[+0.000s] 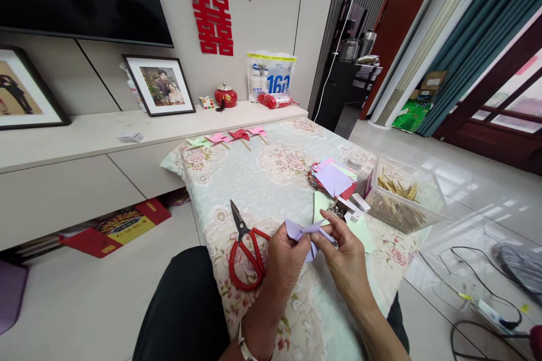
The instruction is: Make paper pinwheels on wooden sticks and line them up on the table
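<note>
My left hand (283, 259) and my right hand (344, 255) both pinch a folded piece of lilac paper (301, 232) just above the near end of a table with a floral cloth (262, 180). Red-handled scissors (245, 248) lie shut on the cloth just left of my left hand. A light green paper sheet (362, 231) lies under my right hand. Behind it sit a small box of pins (342, 210) and a stack of coloured paper squares (332, 177).
A clear plastic tub of wooden sticks (402, 197) stands at the table's right edge. Several finished paper pinwheels (228, 138) lie along the far edge. A low cabinet (76, 180) with framed photos runs along the wall. Cables and a power strip (486, 307) lie on the floor right.
</note>
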`<state>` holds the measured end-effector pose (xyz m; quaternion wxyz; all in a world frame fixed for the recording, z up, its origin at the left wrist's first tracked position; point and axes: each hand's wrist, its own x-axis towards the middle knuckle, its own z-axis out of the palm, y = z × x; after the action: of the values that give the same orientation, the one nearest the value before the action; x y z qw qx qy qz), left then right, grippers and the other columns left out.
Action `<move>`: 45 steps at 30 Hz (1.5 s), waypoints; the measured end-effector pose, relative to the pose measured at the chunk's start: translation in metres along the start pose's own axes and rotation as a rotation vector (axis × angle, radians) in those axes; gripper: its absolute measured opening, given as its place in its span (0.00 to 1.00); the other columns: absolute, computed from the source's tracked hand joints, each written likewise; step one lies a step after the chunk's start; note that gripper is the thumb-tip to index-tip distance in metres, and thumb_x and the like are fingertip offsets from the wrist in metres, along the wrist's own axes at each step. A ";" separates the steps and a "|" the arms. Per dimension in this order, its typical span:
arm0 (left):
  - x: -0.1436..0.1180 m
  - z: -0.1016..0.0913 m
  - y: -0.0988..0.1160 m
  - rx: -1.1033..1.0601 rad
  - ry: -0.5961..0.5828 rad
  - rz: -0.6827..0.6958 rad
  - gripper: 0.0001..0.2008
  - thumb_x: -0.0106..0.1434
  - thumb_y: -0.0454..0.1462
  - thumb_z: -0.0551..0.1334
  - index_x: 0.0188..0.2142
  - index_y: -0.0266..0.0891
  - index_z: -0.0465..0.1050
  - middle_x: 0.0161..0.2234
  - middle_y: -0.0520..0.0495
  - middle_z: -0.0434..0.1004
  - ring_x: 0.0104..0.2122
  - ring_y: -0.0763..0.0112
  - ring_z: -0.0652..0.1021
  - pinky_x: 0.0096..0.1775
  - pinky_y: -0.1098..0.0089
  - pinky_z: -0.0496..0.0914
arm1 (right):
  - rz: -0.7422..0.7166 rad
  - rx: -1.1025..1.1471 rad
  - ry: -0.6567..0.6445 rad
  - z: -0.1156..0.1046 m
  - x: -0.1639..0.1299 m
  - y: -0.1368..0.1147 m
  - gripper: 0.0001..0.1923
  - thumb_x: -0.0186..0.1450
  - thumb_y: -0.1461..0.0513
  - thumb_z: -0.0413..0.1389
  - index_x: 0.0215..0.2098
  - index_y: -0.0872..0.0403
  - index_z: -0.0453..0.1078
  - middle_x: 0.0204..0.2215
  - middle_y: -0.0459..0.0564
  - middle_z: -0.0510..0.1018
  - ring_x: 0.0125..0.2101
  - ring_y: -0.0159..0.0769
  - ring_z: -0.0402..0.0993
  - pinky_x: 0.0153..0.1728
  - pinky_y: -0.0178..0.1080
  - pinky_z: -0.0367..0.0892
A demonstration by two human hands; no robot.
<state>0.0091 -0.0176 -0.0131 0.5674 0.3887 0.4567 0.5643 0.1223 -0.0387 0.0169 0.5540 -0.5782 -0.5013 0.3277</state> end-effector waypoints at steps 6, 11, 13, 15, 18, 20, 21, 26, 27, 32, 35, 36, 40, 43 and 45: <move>-0.001 -0.001 0.000 0.045 -0.006 0.017 0.05 0.51 0.37 0.67 0.28 0.39 0.73 0.25 0.52 0.78 0.26 0.69 0.76 0.29 0.72 0.69 | 0.017 0.011 0.011 0.000 -0.001 0.002 0.22 0.60 0.57 0.63 0.52 0.52 0.74 0.29 0.45 0.80 0.31 0.38 0.76 0.36 0.40 0.71; -0.001 0.000 0.003 0.102 0.017 0.017 0.06 0.50 0.38 0.68 0.26 0.40 0.72 0.22 0.53 0.75 0.23 0.70 0.74 0.27 0.73 0.68 | 0.023 0.019 0.015 0.000 -0.002 0.004 0.21 0.60 0.57 0.64 0.51 0.52 0.74 0.29 0.45 0.79 0.30 0.38 0.75 0.35 0.40 0.71; -0.002 0.000 0.004 0.100 0.023 0.011 0.07 0.49 0.39 0.69 0.26 0.40 0.73 0.22 0.53 0.75 0.24 0.70 0.74 0.28 0.73 0.68 | 0.028 0.018 0.011 0.000 -0.002 0.005 0.21 0.60 0.56 0.63 0.51 0.52 0.74 0.29 0.45 0.80 0.29 0.38 0.75 0.33 0.40 0.71; -0.003 0.001 0.004 0.088 0.023 0.003 0.08 0.49 0.40 0.70 0.26 0.41 0.73 0.22 0.52 0.76 0.25 0.69 0.75 0.29 0.73 0.69 | 0.033 0.019 0.013 0.000 -0.001 0.006 0.21 0.60 0.55 0.63 0.51 0.52 0.74 0.31 0.47 0.81 0.29 0.38 0.76 0.32 0.40 0.72; -0.005 0.000 0.004 0.074 0.016 -0.009 0.08 0.49 0.40 0.70 0.27 0.41 0.75 0.22 0.52 0.76 0.26 0.67 0.76 0.29 0.72 0.70 | 0.025 0.023 0.027 0.000 0.000 0.006 0.20 0.60 0.55 0.63 0.49 0.52 0.75 0.34 0.49 0.83 0.31 0.40 0.78 0.33 0.40 0.73; -0.005 0.000 0.004 0.071 -0.001 -0.009 0.08 0.50 0.40 0.70 0.28 0.41 0.75 0.22 0.52 0.76 0.27 0.66 0.77 0.30 0.72 0.70 | 0.022 0.026 0.031 0.001 0.001 0.005 0.19 0.60 0.55 0.63 0.49 0.52 0.75 0.35 0.50 0.84 0.33 0.41 0.80 0.34 0.41 0.74; -0.005 0.000 0.004 0.070 -0.011 -0.007 0.08 0.50 0.40 0.70 0.28 0.40 0.75 0.22 0.52 0.76 0.26 0.66 0.77 0.30 0.72 0.70 | 0.022 0.024 0.032 0.001 0.001 0.004 0.19 0.60 0.55 0.63 0.48 0.52 0.75 0.36 0.50 0.85 0.33 0.42 0.80 0.35 0.41 0.74; -0.004 0.003 0.007 -0.028 -0.058 -0.015 0.08 0.51 0.38 0.69 0.30 0.38 0.74 0.26 0.50 0.79 0.26 0.67 0.77 0.31 0.70 0.72 | 0.049 0.016 0.019 0.000 0.002 0.000 0.20 0.59 0.54 0.63 0.47 0.53 0.74 0.36 0.51 0.85 0.34 0.44 0.81 0.36 0.42 0.74; -0.004 0.004 0.009 -0.075 -0.071 -0.032 0.09 0.51 0.38 0.70 0.32 0.38 0.75 0.27 0.50 0.80 0.27 0.66 0.78 0.32 0.70 0.72 | 0.057 0.022 0.002 0.000 0.003 -0.002 0.20 0.59 0.55 0.63 0.47 0.53 0.74 0.36 0.51 0.85 0.35 0.44 0.81 0.36 0.42 0.74; -0.004 0.007 0.016 -0.141 -0.049 -0.097 0.12 0.48 0.37 0.71 0.33 0.36 0.77 0.28 0.48 0.82 0.29 0.66 0.79 0.32 0.70 0.73 | 0.050 0.002 -0.095 -0.008 0.006 -0.009 0.17 0.60 0.56 0.61 0.47 0.52 0.74 0.39 0.52 0.85 0.37 0.45 0.80 0.39 0.44 0.72; -0.003 0.005 0.014 -0.106 -0.021 -0.095 0.11 0.47 0.36 0.71 0.31 0.36 0.76 0.26 0.50 0.81 0.27 0.67 0.78 0.30 0.72 0.71 | 0.034 -0.059 -0.129 -0.011 0.008 -0.013 0.16 0.60 0.58 0.60 0.46 0.53 0.74 0.37 0.51 0.84 0.36 0.44 0.79 0.40 0.43 0.70; -0.002 0.005 0.013 -0.101 -0.023 -0.098 0.12 0.47 0.37 0.72 0.31 0.36 0.76 0.26 0.50 0.81 0.26 0.67 0.78 0.30 0.72 0.71 | 0.031 -0.073 -0.137 -0.012 0.008 -0.014 0.16 0.60 0.58 0.60 0.46 0.53 0.74 0.36 0.51 0.84 0.36 0.44 0.79 0.40 0.43 0.70; 0.001 0.001 0.001 -0.104 -0.061 -0.118 0.15 0.47 0.40 0.72 0.33 0.35 0.76 0.27 0.48 0.81 0.27 0.66 0.78 0.30 0.71 0.72 | 0.019 -0.088 -0.170 -0.012 0.010 -0.018 0.16 0.60 0.60 0.58 0.46 0.54 0.74 0.31 0.48 0.82 0.33 0.42 0.77 0.36 0.40 0.69; 0.003 -0.001 -0.008 -0.087 -0.054 -0.082 0.15 0.47 0.41 0.73 0.31 0.36 0.75 0.24 0.50 0.79 0.24 0.69 0.76 0.28 0.73 0.69 | -0.002 -0.134 -0.192 -0.013 0.010 -0.023 0.15 0.60 0.61 0.56 0.45 0.54 0.74 0.28 0.46 0.79 0.30 0.40 0.75 0.34 0.39 0.68; 0.004 -0.001 -0.009 -0.089 -0.042 -0.071 0.15 0.47 0.42 0.73 0.31 0.36 0.75 0.22 0.51 0.78 0.23 0.70 0.76 0.27 0.73 0.69 | -0.025 -0.182 -0.208 -0.015 0.010 -0.026 0.15 0.61 0.61 0.56 0.46 0.54 0.74 0.28 0.46 0.79 0.31 0.40 0.75 0.34 0.39 0.68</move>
<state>0.0103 -0.0147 -0.0224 0.6132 0.3586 0.4325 0.5553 0.1335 -0.0371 0.0465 0.4482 -0.5826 -0.5911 0.3320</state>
